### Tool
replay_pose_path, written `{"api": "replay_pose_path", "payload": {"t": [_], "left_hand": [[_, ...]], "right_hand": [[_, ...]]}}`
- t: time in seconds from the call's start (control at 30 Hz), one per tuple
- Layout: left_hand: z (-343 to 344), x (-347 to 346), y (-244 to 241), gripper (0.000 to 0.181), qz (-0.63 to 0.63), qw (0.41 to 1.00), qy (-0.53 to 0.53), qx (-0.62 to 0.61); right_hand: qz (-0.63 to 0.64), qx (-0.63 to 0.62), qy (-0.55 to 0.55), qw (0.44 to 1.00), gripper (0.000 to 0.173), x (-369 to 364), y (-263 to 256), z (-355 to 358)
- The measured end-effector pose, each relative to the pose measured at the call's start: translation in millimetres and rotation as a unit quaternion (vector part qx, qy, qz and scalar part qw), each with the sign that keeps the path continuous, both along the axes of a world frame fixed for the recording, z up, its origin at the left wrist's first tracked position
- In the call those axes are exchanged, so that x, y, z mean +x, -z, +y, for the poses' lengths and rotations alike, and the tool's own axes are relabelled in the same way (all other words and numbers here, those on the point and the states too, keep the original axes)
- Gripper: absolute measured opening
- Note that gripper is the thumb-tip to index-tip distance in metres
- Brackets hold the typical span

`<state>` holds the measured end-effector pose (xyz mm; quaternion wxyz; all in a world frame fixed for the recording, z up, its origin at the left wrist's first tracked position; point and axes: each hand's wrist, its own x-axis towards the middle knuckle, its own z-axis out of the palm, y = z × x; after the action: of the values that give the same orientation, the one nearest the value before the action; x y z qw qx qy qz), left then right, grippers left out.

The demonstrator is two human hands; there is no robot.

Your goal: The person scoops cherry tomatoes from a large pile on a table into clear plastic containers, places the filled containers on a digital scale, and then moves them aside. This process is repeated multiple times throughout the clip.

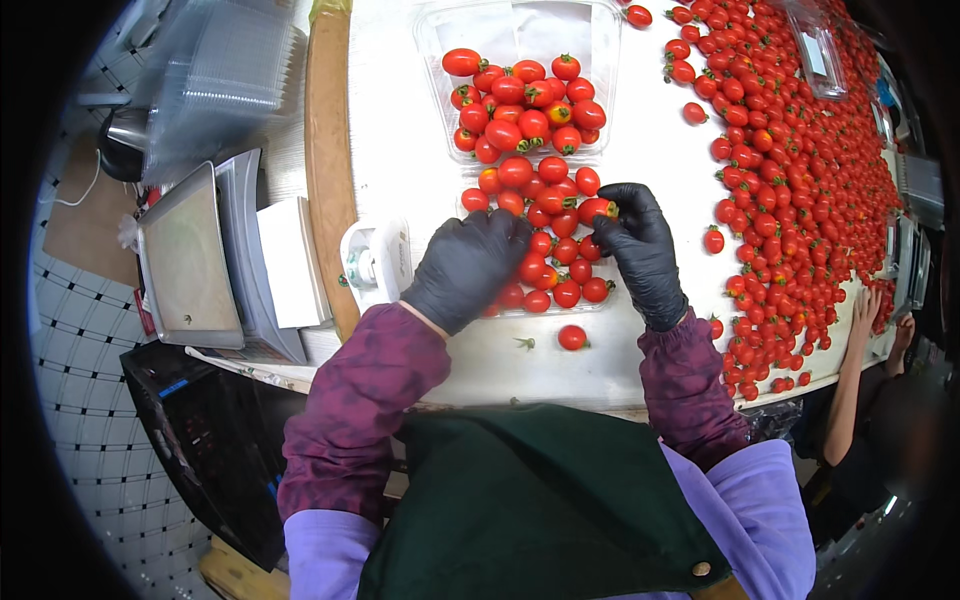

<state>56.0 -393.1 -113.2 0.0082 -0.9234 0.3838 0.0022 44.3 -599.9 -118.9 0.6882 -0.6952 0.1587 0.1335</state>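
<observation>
My right hand (641,251), in a black glove, has thumb and forefinger around a red cherry tomato (595,211) with green at its stem end. That tomato is at the right side of a clear plastic container (596,306) filled with cherry tomatoes. Over the container's left side is my left hand (472,262), also black-gloved, its fingers curled down among the tomatoes. Its fingertips are hidden, so whether it grips one does not show. Just beyond stands a second clear container (613,75), partly filled with cherry tomatoes. A loose tomato (572,337) and a green stem (525,343) lie nearer me.
A large pile of cherry tomatoes (780,202) spreads along the right, with a co-worker's hand (866,309) at its near edge. At left are a brown strip (330,165), a white device (379,262), stacked clear containers (217,82) and a metal-rimmed tray (187,262).
</observation>
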Motion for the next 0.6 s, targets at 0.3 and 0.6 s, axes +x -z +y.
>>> {"api": "replay_pose_path", "payload": {"t": [0.3, 0.6], "left_hand": [[3.4, 16.9, -6.0, 0.031, 0.099, 0.99, -0.003, -0.098], [-5.2, 48.8, -24.6, 0.04, 0.129, 0.901, -0.194, -0.367]], "right_hand": [[-0.062, 0.159, 0.048, 0.984, 0.024, 13.7, -40.1, 0.5], [-0.18, -0.306, -0.466, 0.811, 0.022, -125.8, 2.6, 12.4]]}}
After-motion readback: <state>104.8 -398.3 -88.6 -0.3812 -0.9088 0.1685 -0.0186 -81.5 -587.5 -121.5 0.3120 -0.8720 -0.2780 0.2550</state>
